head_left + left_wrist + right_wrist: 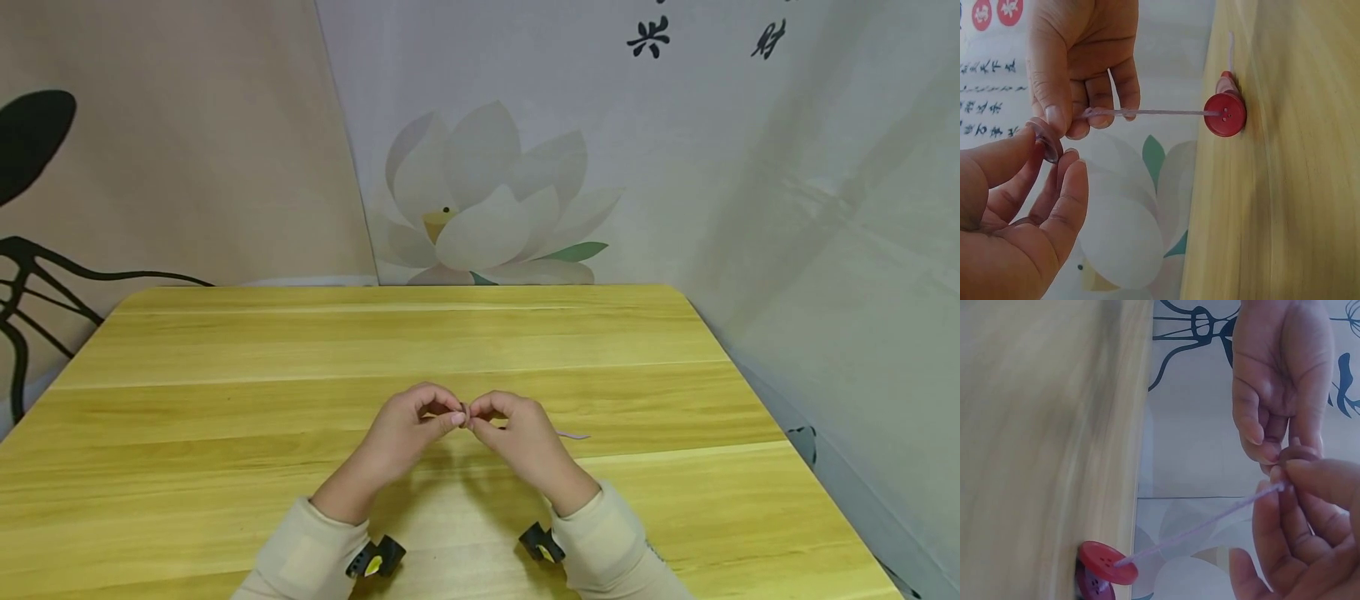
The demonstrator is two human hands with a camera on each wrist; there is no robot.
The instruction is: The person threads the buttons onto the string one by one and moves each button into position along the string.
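Note:
In the head view my left hand [405, 432] and right hand [523, 437] meet over the middle of the table. Thumb and fingers of the left hand [1016, 215] pinch a brown button [1047, 141] by its edge. My right hand [1313, 534] pinches a thin purple string [1200, 530] near its end, right at the brown button's face. From there the string runs down taut to a red button [1225, 115] with several holes, threaded on it and standing at the tabletop. Behind it another button [1095, 586] shows, partly hidden.
The wooden table [300, 350] spans the view, and the string's tail [573, 435] lies on it beyond my right hand. A printed cloth backdrop [495, 200] with a lotus hangs at the table's far edge. Each wrist wears a small black camera [375, 557].

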